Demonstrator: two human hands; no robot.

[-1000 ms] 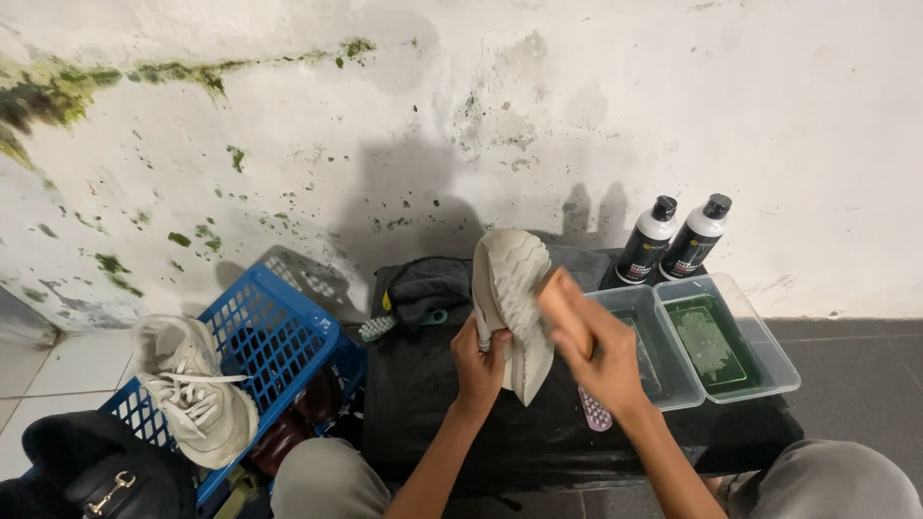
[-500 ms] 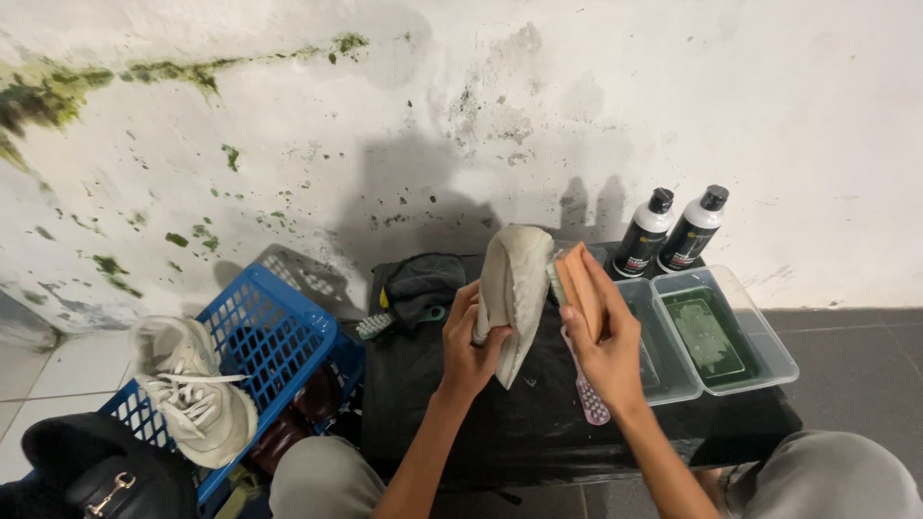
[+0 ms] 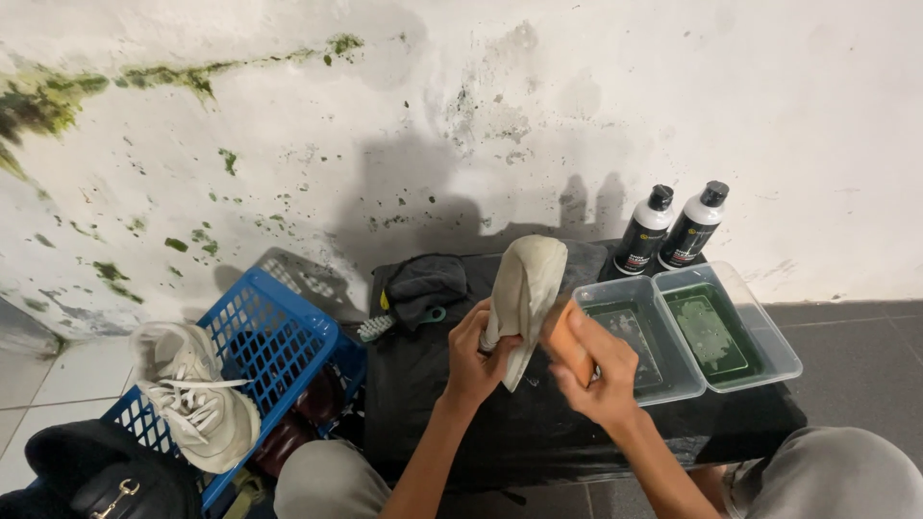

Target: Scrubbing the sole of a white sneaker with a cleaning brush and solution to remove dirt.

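My left hand (image 3: 473,358) grips a pale grey shoe (image 3: 527,286), held upright with its sole turned toward me above a black-covered low table (image 3: 500,423). My right hand (image 3: 594,370) is closed around an orange-brown brush block (image 3: 567,338) pressed against the shoe's right side. Both hands meet over the middle of the table. The brush's bristles are hidden against the shoe.
Two clear plastic tubs (image 3: 733,327) of greenish water sit at the table's right, two black-capped bottles (image 3: 671,229) behind them. A green-handled brush (image 3: 399,321) and black cloth (image 3: 423,281) lie left. A blue crate (image 3: 274,346) carries another pale shoe (image 3: 197,404). The wall is mould-stained.
My right hand has slid with the brush down the shoe's side, from its upper part toward its lower part. The left hand keeps its grip on the shoe.
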